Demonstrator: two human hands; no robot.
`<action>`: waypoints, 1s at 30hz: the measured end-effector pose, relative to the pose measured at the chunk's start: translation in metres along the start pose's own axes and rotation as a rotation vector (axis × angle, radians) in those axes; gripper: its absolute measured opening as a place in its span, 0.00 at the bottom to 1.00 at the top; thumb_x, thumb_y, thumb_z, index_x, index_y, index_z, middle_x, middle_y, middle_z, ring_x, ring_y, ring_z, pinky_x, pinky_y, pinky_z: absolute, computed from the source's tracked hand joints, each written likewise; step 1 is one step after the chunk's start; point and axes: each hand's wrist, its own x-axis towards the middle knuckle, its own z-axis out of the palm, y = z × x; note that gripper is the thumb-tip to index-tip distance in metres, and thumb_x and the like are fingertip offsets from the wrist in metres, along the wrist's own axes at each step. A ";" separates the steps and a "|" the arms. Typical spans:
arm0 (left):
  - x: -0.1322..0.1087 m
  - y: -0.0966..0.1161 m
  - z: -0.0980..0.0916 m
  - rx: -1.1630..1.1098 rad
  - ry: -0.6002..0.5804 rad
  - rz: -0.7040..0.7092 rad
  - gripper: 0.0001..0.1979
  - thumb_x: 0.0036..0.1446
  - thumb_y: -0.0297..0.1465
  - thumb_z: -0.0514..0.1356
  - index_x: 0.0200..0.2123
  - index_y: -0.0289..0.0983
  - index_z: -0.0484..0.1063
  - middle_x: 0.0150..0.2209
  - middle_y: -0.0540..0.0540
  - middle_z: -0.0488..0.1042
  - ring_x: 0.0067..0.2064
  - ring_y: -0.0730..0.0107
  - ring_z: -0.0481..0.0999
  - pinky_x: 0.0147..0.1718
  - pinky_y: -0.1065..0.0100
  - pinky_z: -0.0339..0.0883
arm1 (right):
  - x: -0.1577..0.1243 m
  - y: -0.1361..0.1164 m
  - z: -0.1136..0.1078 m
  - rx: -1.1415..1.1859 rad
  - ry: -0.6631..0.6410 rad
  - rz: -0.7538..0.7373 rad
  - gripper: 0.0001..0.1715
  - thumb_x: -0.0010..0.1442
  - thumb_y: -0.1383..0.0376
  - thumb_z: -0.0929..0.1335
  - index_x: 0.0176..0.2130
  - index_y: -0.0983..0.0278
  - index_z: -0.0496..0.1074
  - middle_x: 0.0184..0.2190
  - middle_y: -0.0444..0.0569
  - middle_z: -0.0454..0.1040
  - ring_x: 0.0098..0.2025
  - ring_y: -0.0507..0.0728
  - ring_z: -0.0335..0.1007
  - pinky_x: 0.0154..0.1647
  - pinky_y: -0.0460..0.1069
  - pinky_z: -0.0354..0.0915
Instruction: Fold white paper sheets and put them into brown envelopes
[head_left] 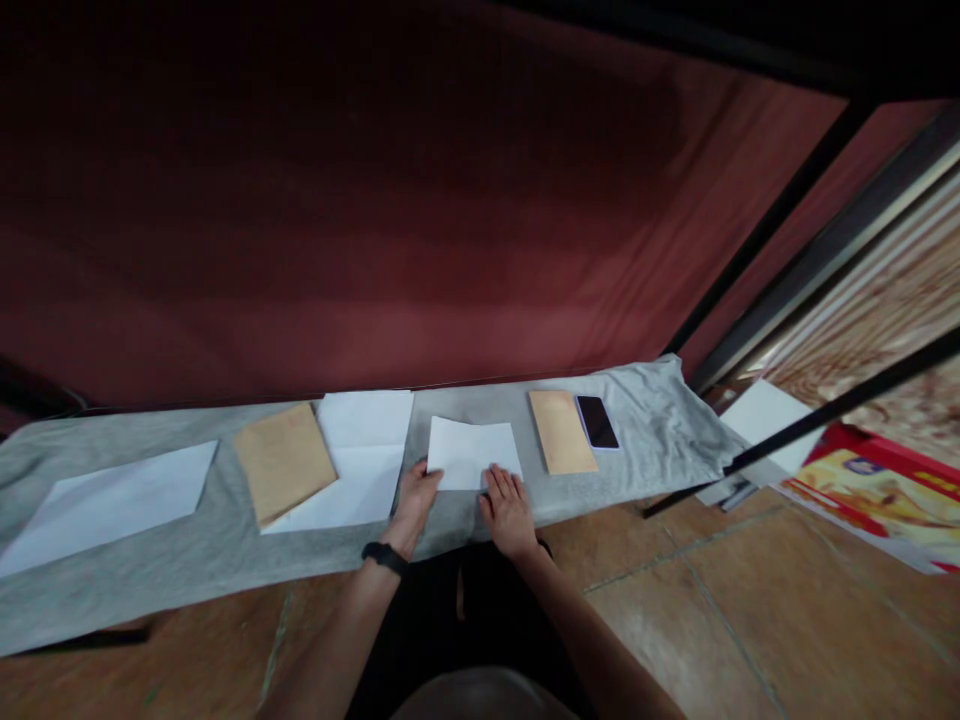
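A folded sheet of white paper (469, 450) lies on the grey cloth in front of me. At its lower left corner my left hand (417, 500) pinches the edge, thumb on top. My right hand (510, 512) rests flat on the lower right part of the sheet, fingers stretched out. Left of the sheet is a larger white paper (367, 420) with a crease across it, partly covered by a stack of brown envelopes (286, 458). To the right lies a single brown envelope (562, 430), close beside a phone (598, 422) with a dark screen.
A grey cloth (645, 440) covers the long narrow bench, with wrinkles at its right end. Another white sheet (120, 495) lies at the far left. Behind stands a dark red panel (412, 250). A red and yellow box (885, 490) is on the right, near black metal bars (780, 220).
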 end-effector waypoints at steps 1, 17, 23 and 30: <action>-0.002 0.004 0.000 -0.013 -0.003 -0.006 0.14 0.41 0.36 0.66 0.31 0.34 0.74 0.25 0.48 0.75 0.25 0.68 0.72 0.24 0.69 0.63 | 0.001 -0.003 -0.002 0.025 0.000 0.012 0.31 0.69 0.65 0.63 0.69 0.66 0.61 0.68 0.57 0.63 0.70 0.63 0.58 0.71 0.62 0.54; -0.051 0.078 0.006 0.914 -0.032 0.928 0.12 0.67 0.29 0.52 0.45 0.39 0.74 0.43 0.41 0.77 0.48 0.55 0.73 0.52 0.55 0.65 | 0.063 -0.042 -0.054 1.359 0.024 0.453 0.35 0.72 0.47 0.51 0.66 0.61 0.62 0.56 0.57 0.76 0.50 0.62 0.78 0.48 0.58 0.74; -0.057 0.018 0.015 1.106 -0.260 0.974 0.10 0.63 0.23 0.55 0.43 0.40 0.75 0.44 0.42 0.78 0.48 0.55 0.74 0.49 0.55 0.67 | 0.026 -0.007 -0.051 1.320 0.086 0.516 0.36 0.69 0.40 0.54 0.59 0.58 0.68 0.45 0.55 0.80 0.42 0.61 0.80 0.41 0.57 0.75; -0.048 -0.032 -0.013 0.796 -0.241 0.764 0.09 0.65 0.29 0.56 0.42 0.41 0.77 0.45 0.44 0.80 0.49 0.58 0.77 0.51 0.56 0.69 | -0.015 0.041 -0.032 1.109 0.109 0.527 0.24 0.57 0.52 0.70 0.50 0.60 0.75 0.44 0.54 0.81 0.43 0.62 0.78 0.47 0.60 0.75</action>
